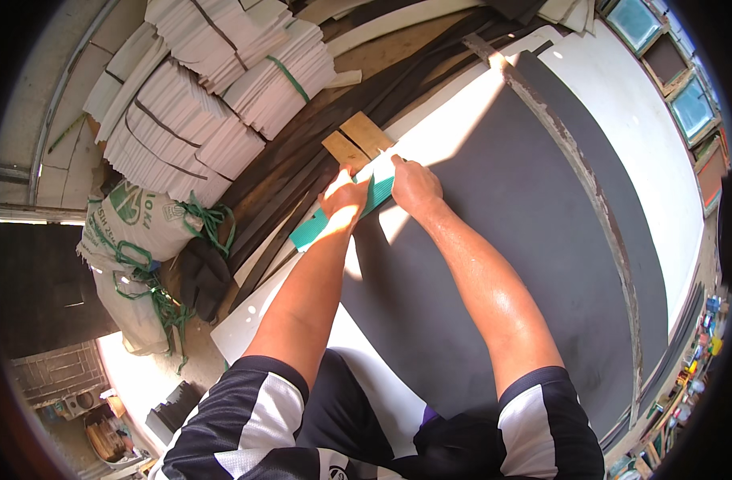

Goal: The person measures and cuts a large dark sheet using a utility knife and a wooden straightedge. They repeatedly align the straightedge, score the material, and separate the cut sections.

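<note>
A green ribbed strip point(308, 230) lies slantwise at the far left edge of a large dark grey sheet point(494, 216). My left hand point(343, 196) is closed over the strip's middle, its fingertips reaching toward two tan, flat blocks point(358, 140) with a narrow dark gap between them. At the strip's right end, my right hand point(414, 186) is closed with its thumb and finger by the right block. The fingers of both hands partly hide the strip. Bright sunlight falls across the strip and a white surface beside it.
A long worn bar point(578, 152) lies across the grey sheet, on a white board point(646, 104). Strapped stacks of white sheets point(174, 120) stand at the far left, above a white sack point(138, 220) with green ties. Dark strips point(302, 172) run beside the board. Small coloured items point(690, 372) line the right.
</note>
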`<state>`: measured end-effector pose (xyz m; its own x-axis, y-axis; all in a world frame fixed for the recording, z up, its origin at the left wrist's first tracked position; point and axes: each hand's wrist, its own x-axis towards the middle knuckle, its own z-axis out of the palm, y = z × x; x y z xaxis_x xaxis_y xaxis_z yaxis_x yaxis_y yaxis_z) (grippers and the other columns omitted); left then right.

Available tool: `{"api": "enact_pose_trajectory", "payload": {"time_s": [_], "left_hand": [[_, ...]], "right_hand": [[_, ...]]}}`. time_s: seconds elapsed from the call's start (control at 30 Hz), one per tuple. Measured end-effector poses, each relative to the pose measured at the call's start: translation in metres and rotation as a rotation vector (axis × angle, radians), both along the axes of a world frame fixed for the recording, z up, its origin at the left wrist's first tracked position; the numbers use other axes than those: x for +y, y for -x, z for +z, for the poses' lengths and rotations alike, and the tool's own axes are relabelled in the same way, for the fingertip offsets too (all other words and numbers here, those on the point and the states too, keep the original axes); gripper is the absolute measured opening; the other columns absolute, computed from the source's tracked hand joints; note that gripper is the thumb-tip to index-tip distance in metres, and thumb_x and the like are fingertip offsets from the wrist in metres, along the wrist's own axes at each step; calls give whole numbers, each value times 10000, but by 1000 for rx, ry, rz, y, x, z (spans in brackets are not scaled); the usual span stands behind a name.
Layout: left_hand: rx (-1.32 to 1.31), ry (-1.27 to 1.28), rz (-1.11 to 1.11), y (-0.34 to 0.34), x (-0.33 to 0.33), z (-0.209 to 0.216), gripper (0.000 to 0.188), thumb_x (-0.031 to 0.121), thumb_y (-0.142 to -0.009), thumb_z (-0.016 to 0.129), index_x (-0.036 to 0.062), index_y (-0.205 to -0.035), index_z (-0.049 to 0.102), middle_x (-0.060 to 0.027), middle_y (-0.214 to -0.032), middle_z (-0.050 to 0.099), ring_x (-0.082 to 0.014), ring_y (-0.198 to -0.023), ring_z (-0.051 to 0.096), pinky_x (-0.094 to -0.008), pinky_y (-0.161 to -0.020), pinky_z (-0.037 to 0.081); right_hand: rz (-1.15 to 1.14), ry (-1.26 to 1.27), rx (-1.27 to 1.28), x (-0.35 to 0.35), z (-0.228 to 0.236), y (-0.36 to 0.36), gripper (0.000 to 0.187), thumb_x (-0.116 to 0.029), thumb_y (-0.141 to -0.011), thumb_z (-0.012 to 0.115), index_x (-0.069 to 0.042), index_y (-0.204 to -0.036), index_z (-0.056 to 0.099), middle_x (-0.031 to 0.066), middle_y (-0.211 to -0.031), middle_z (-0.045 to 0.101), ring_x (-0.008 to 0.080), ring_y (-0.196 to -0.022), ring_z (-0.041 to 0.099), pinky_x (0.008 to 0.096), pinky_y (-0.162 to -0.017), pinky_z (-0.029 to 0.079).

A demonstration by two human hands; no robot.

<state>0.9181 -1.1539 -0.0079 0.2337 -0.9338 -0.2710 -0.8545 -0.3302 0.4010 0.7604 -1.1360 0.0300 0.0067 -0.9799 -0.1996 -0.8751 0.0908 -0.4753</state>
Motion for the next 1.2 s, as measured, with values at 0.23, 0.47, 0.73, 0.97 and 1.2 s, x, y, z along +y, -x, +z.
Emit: {"api": "enact_pose_trajectory", "payload": {"time_s": [0.23,0.47,0.73,0.97,1.2], "left_hand": [[5,8,-9,-2,0,-4,612,628,-905,665,192,-1332,624,-75,-1202,772,-277,-1156,707,-458,-1103,375],[21,16,10,1,0,-4,596,622,-914,654,190,-1326,637,-81,-1207,769,-291,-1157,706,-451,-1109,374],[-1,-8,18,2,3,4,580,620,-937,632,190,-1326,624,-97,-1174,774,-308,-1142,707,-486,-1142,366],[-52,104,-79,-11,11,-6,595,574,-991,577,136,-1394,598,-177,-1253,719,-384,-1243,629,-508,-1124,396],[-81,217,-124,-35,66,-19,607,539,-1050,508,165,-1529,520,-247,-1370,622,-420,-1333,538,-563,-1179,318]], "right_hand": [[1,-23,30,-1,3,0,420,-11,-949,532,-45,-1360,612,216,-1096,740,399,-1052,724,513,-890,593],[68,-48,76,-4,2,1,352,-22,-957,528,-25,-1292,636,212,-1057,752,390,-1026,740,498,-865,603],[77,-133,92,-5,16,-7,328,-23,-960,515,-5,-1264,636,217,-1065,761,387,-999,751,474,-860,618],[-56,-33,-86,26,14,19,541,-15,-968,487,-158,-1484,567,196,-1154,744,388,-1108,710,494,-948,572],[-37,-29,-71,28,20,15,569,18,-944,482,-172,-1474,561,203,-1192,731,421,-1091,706,526,-916,568]]}}
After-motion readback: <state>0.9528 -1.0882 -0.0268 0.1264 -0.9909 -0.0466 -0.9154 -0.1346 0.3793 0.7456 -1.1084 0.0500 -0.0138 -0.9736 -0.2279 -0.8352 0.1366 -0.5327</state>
